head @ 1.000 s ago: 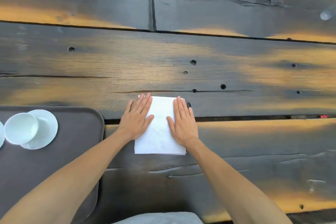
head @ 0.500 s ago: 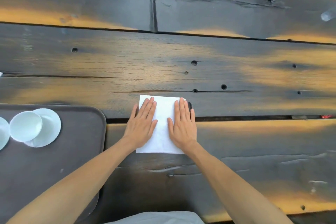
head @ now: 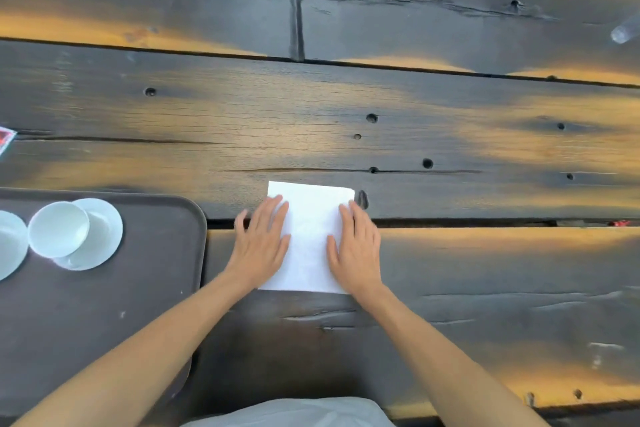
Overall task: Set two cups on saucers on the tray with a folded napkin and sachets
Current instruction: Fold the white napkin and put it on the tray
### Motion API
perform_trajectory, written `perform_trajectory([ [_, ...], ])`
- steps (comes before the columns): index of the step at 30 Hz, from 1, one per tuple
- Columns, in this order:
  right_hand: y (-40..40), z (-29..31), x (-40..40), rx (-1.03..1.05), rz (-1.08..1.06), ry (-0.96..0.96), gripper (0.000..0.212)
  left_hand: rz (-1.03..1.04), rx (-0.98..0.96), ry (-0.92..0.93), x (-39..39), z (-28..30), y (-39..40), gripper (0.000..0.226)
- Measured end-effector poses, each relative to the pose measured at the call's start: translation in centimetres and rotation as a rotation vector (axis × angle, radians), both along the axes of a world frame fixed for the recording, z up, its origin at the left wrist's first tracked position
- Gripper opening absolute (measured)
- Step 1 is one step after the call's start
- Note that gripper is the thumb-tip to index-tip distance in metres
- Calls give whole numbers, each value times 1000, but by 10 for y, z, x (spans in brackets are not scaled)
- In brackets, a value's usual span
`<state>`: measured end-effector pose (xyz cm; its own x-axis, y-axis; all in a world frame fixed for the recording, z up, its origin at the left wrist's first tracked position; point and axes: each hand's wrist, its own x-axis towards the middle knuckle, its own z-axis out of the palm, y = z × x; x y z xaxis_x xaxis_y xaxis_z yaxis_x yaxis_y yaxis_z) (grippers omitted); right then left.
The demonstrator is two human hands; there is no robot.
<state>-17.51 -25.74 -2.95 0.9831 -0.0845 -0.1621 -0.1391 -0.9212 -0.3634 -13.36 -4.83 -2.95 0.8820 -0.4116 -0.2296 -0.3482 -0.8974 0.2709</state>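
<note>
A white folded napkin (head: 310, 236) lies flat on the dark wooden table (head: 381, 121), just right of the tray. My left hand (head: 261, 246) presses its left edge with straight fingers. My right hand (head: 356, 250) presses its right edge the same way. The dark brown tray (head: 149, 288) sits at the left. On it a white cup (head: 58, 229) stands on a white saucer (head: 100, 239). A second white saucer (head: 10, 246) is cut off by the left border. A red and white sachet (head: 5, 140) shows at the far left edge of the table.
The table is made of broad planks with gaps and knot holes. A clear glassy object (head: 625, 31) lies at the far right. White cloth (head: 291, 414) shows at the bottom, close to my body.
Both hands have slid apart toward the napkin's side edges and slightly toward me. The view has shifted, so the tray and cup sit further right and the sachet has come into view.
</note>
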Motion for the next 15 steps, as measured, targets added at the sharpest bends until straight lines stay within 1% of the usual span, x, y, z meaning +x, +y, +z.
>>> perform_trajectory([
  [2, -12, 8, 28, 66, -11, 59, 69, 8, -42, 21, 34, 8, -3, 66],
  [4, -22, 14, 57, 112, 29, 199, 71, 19, -66, 118, 67, 13, -6, 72],
  [6, -29, 17, 81, 70, 102, 280, 68, -3, -43, 190, 96, 13, -8, 69],
  [9, -35, 20, 102, 13, 172, 353, 57, -37, -15, 278, 126, 13, -7, 50],
  [12, -40, 20, 118, 49, 164, 429, 47, -63, -11, 349, 140, 13, -6, 27],
  [15, -41, 21, 124, 66, 183, 434, 34, -64, -19, 379, 142, 16, -8, 15],
])
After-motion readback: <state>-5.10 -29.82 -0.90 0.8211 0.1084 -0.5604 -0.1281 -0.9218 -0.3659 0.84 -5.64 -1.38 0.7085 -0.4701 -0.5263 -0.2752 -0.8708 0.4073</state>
